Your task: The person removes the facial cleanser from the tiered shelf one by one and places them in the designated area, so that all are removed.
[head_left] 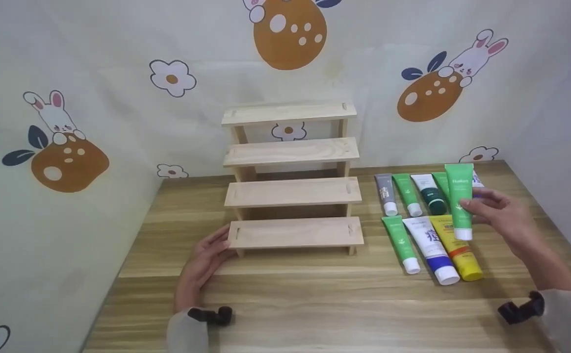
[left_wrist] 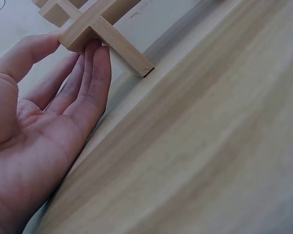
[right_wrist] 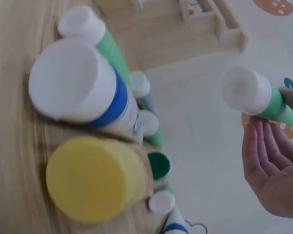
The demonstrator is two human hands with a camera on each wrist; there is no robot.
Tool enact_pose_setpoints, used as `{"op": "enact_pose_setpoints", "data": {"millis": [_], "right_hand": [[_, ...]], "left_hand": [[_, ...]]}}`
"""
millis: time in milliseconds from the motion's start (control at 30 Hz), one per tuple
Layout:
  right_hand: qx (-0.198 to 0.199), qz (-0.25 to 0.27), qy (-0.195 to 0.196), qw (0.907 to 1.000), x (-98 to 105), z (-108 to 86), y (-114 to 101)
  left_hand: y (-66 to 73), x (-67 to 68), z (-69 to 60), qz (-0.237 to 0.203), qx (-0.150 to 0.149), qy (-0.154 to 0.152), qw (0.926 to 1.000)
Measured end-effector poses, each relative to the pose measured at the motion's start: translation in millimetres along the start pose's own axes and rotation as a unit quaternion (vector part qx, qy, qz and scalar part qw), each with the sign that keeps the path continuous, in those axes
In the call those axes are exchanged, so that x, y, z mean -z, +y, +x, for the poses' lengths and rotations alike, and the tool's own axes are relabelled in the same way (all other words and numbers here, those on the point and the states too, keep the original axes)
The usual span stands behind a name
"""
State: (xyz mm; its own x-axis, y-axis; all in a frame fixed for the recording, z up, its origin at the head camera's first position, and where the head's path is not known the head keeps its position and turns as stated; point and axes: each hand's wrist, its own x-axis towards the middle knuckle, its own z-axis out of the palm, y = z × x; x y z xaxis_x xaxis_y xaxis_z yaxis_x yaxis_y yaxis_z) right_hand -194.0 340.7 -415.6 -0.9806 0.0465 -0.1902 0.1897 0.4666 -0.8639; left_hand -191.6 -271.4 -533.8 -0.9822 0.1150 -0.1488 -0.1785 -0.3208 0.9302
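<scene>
A pale wooden step rack (head_left: 293, 191) with several tiers stands on the table. At the left end of its lowest tier is my left hand (head_left: 209, 257); in the left wrist view the thumb lies on the board's edge (left_wrist: 75, 36) and the fingers under it. My right hand (head_left: 506, 218) pinches a green tube (head_left: 460, 196) with a white cap (right_wrist: 246, 90), cap down, raised above the other tubes. Below it lie a yellow tube (head_left: 459, 250), a white tube with a blue band (head_left: 428, 242) and another green tube (head_left: 399, 238).
Behind these lies a back row: a grey tube (head_left: 386, 191), a green tube (head_left: 405, 189), a white tube with a dark green cap (head_left: 428, 189) and others partly hidden. A patterned cloth (head_left: 207, 132) hangs behind the wood-grain table (head_left: 315, 304).
</scene>
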Motion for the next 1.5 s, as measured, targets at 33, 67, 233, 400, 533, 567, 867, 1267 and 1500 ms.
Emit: {"op": "enact_pose_setpoints", "data": {"millis": [33,67,233,400,533,567,867,1267,1500], "right_hand": [[-0.004,-0.010,-0.004,0.9999,3,0.2,4],[-0.008,-0.022,-0.007,0.9997,5,0.7,8],[-0.037,-0.058,-0.026,0.9973,17,1.7,29],[-0.057,-0.069,-0.047,0.9949,26,4.0,53],[-0.070,-0.086,-0.065,0.9917,31,5.6,68],[-0.073,-0.089,-0.071,0.9908,32,5.8,71],[-0.108,-0.132,-0.098,0.9805,31,7.1,85],[-0.128,-0.143,-0.102,0.9762,22,9.1,82],[-0.134,-0.136,-0.096,0.9770,19,8.9,79]], "left_hand": [[0.0,0.7,-0.4,0.000,-0.001,0.002,1.0000],[0.0,1.3,-0.7,0.000,0.000,0.005,1.0000],[-0.7,3.1,-1.4,0.005,-0.002,0.008,1.0000],[-1.7,3.9,-2.0,0.005,0.001,0.008,1.0000],[-1.8,3.9,-1.6,0.007,0.000,0.008,0.9999],[-2.0,3.8,-1.3,0.007,-0.001,0.008,0.9999],[-2.7,4.2,-0.7,0.003,0.002,0.012,0.9999],[-0.2,5.7,-1.9,0.004,0.002,0.014,0.9999],[-0.8,5.7,-6.7,0.005,0.022,0.019,0.9996]]}}
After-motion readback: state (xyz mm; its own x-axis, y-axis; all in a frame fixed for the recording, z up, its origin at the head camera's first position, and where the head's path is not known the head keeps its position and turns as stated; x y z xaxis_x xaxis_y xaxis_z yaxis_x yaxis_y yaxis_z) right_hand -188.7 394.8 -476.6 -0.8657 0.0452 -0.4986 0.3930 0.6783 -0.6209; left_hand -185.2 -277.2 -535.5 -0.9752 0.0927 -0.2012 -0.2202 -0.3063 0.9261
